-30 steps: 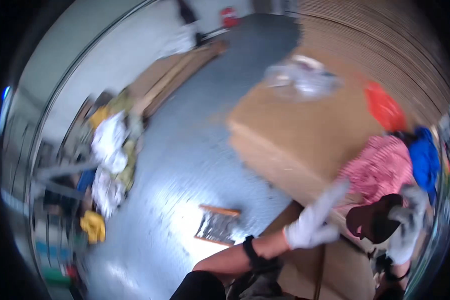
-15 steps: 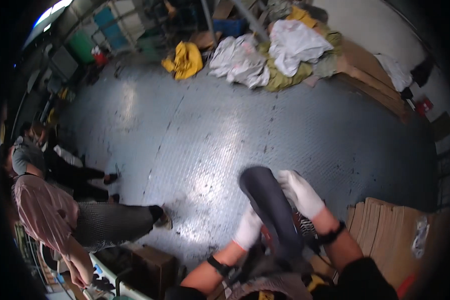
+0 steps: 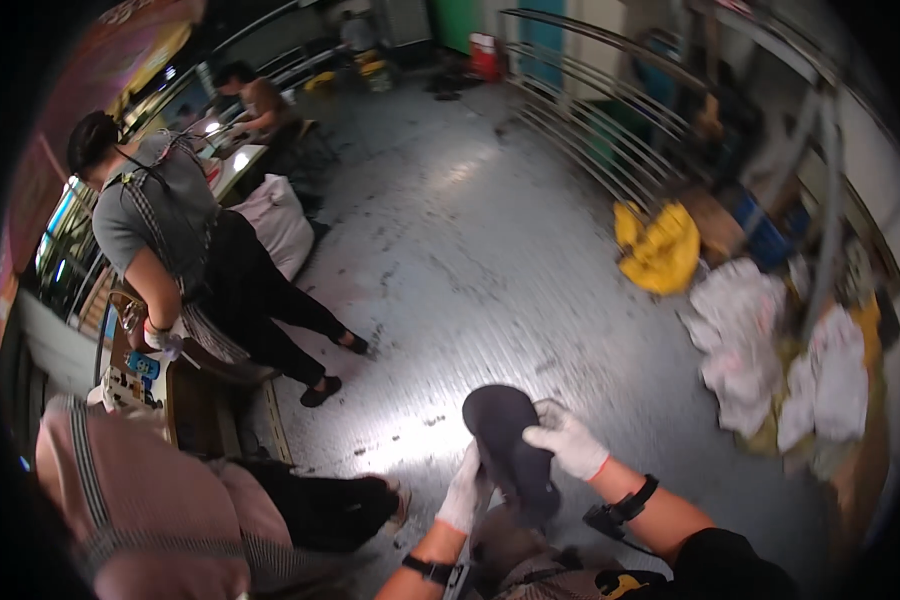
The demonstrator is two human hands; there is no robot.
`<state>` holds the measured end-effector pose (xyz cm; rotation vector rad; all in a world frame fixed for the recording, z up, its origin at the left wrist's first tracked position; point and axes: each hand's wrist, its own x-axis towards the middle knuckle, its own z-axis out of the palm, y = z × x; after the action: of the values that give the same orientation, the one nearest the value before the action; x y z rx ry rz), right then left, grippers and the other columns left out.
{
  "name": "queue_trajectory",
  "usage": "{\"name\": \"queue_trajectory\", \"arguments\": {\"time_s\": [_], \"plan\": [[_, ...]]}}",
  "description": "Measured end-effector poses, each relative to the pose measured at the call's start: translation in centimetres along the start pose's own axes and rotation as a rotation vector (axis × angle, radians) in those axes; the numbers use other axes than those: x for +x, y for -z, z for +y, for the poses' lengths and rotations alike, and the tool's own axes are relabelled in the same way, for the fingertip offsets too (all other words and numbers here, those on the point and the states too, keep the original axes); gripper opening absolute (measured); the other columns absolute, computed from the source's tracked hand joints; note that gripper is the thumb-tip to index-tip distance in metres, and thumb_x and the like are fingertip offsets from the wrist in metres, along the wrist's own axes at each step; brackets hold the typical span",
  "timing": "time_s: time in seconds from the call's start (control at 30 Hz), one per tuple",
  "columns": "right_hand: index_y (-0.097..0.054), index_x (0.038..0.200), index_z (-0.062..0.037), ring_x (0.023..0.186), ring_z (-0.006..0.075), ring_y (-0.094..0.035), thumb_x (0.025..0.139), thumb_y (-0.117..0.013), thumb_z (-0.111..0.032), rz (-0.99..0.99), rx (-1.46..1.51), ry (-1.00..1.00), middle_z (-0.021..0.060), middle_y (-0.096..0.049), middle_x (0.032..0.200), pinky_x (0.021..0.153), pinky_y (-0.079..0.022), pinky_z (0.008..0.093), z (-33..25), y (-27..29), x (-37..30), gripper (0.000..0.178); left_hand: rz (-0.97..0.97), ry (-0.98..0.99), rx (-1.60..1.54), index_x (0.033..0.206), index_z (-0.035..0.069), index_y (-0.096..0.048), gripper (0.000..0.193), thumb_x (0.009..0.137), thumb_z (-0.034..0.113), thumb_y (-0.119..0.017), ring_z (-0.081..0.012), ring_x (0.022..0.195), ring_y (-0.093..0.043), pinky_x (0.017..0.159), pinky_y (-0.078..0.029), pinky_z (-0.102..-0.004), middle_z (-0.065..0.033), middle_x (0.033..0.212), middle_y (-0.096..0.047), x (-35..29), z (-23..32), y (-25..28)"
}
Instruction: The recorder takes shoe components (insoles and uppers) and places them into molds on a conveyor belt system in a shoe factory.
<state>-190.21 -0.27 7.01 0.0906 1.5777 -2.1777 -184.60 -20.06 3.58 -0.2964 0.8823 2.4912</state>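
Note:
In front of my body I hold up a dark navy, sole-shaped piece, rounded at its far end and narrower at the waist. My left hand, in a white knit glove, grips its left edge; some of those fingers are hidden behind it. On the other side my right hand, gloved the same way, pinches the right edge with the thumb on the near face. Its exact kind I cannot make out.
Close on my left stands a person in a pink top. Beyond, another person in grey stands by a workbench. A white sack rests on the floor. Yellow cloth and white bags lie at the right near a metal railing.
My view has swung to the left, so the bench and people show more. The dark piece has been tilted, and my right hand has closed on its edge, where its fingers were straighter.

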Motion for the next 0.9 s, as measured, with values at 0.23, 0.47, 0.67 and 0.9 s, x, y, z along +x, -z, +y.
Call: {"name": "queue_trajectory", "arguments": {"time_s": [0.23,0.47,0.67,0.9], "plan": [[-0.06,0.096,-0.0047,0.086,0.0092,-0.055,0.091,-0.07,-0.005,0.091,-0.491,0.171,-0.0027,-0.06,0.091,0.079,-0.048,0.0277,-19.3,1.5,36.6,0.011,0.203,-0.269,0.79,0.151,0.0,-0.038,0.069,0.095,0.022,-0.072,-0.023,0.13,-0.053,0.109,-0.043,-0.0368,-0.0162,0.144,-0.054,29.6,23.9,-4.8],[-0.059,0.091,-0.0058,0.082,0.0047,-0.053,0.091,-0.069,-0.004,-0.047,-0.215,0.118,-0.0031,-0.06,0.088,0.074,-0.047,0.0238,-36.4,5.8,75.3,0.01,0.232,-0.286,0.329,0.143,0.001,-0.049,0.047,0.099,0.01,-0.064,-0.0153,0.114,-0.061,0.098,-0.051,-0.0312,-0.0095,0.133,-0.062,63.0,47.5,-6.0],[-0.061,0.094,-0.0072,0.085,0.0053,-0.054,0.095,-0.069,-0.012,-0.208,-0.265,0.031,-0.0051,-0.06,0.09,0.078,-0.048,0.025,-46.7,0.8,106.9,0.009,0.337,-0.283,0.155,0.136,-0.001,-0.057,0.038,0.1,0.01,-0.065,-0.0128,0.109,-0.062,0.095,-0.052,-0.0299,-0.006,0.125,-0.066,82.6,70.1,-1.7],[-0.055,0.131,0.0054,0.099,0.022,-0.067,0.095,-0.065,-0.029,-0.378,-0.795,0.222,0.0155,-0.07,0.109,0.086,-0.053,0.036,-56.5,-1.1,140.4,0.051,0.47,-0.399,0.349,0.122,0.001,-0.068,0.027,0.1,0.017,-0.067,-0.009,0.095,-0.063,0.084,-0.053,-0.0277,0.0002,0.107,-0.071,110.2,97.0,5.2]]}}
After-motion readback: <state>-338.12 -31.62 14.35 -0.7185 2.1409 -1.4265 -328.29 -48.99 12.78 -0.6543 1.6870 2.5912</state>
